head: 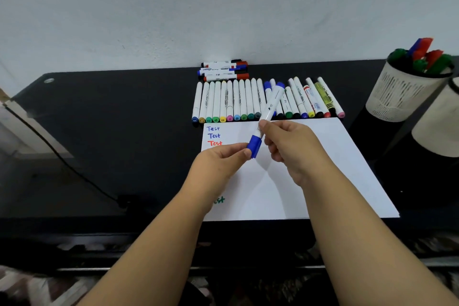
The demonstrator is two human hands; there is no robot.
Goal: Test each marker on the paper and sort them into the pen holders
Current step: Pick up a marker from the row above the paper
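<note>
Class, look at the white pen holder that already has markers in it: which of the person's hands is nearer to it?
Right. The right hand holds the blue marker over the paper, nearer the pen holder at far right; the left hand pinches its cap farther left.

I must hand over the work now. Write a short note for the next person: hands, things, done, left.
Left hand pinches the blue cap; right hand holds the barrel of the blue marker over the paper.
Done: several "Test" lines written; some markers stand in the far pen holder.
Left: a row of markers and a small pile behind the paper.
</note>
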